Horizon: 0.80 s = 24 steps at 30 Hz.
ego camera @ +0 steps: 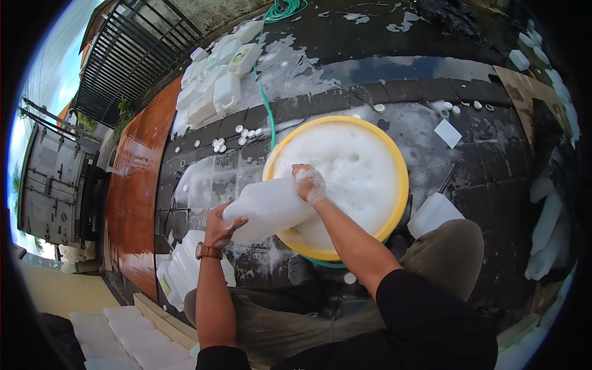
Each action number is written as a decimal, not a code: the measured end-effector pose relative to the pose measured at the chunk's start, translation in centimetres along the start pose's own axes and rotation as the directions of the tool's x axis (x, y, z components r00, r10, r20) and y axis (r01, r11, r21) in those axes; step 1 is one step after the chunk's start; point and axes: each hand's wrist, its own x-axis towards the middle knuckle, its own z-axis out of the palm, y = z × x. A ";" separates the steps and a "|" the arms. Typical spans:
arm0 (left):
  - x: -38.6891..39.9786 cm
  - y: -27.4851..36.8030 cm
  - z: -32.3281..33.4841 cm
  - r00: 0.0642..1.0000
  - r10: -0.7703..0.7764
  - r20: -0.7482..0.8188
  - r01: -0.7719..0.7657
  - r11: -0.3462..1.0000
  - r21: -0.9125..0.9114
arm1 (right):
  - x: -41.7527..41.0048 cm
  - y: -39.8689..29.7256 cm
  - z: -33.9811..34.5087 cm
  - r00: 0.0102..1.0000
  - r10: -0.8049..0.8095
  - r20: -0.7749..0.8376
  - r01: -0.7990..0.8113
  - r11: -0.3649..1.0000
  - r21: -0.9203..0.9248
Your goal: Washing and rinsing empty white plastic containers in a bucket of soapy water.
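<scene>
A translucent white plastic jug lies tilted between my two hands, partly over the near left rim of a yellow round tub. White suds fill the tub almost to its rim. My left hand, with a brown watch on the wrist, grips the jug's left end. Curled against its upper right end is my right hand, wet with foam. Whether that hand also holds something small is hidden. Part of the jug's lower right side is over the suds.
White jugs cluster beyond the tub at upper left, near a green hose. More jugs stand by my left knee and one jug by my right. Loose white caps dot the wet paving. An orange-brown board lies left.
</scene>
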 end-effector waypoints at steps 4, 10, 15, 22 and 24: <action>1.3 -2.1 -1.1 0.981 0.000 -0.193 -0.002 1.000 -0.013 | -2.4 -10.2 3.3 0.994 -0.109 0.028 0.105 0.987 0.118; 0.5 -4.0 -2.9 0.941 -0.231 -0.247 0.142 0.932 -0.332 | -2.6 -13.0 1.7 0.995 -0.099 -0.006 0.097 0.987 -0.126; 1.6 -8.0 -2.1 0.861 -0.318 -0.396 0.089 0.862 -0.500 | 1.5 -1.0 -0.7 0.911 0.380 0.161 -0.395 0.916 0.074; 2.0 -14.3 -1.5 0.681 -0.620 -0.390 0.185 0.661 -0.727 | -6.7 3.1 5.7 0.702 0.509 0.498 -0.488 -0.165 0.857; 2.2 -12.7 0.4 0.655 -0.684 -0.322 0.202 0.569 -0.797 | -6.6 3.9 6.5 0.630 0.723 0.286 -0.281 -0.132 0.951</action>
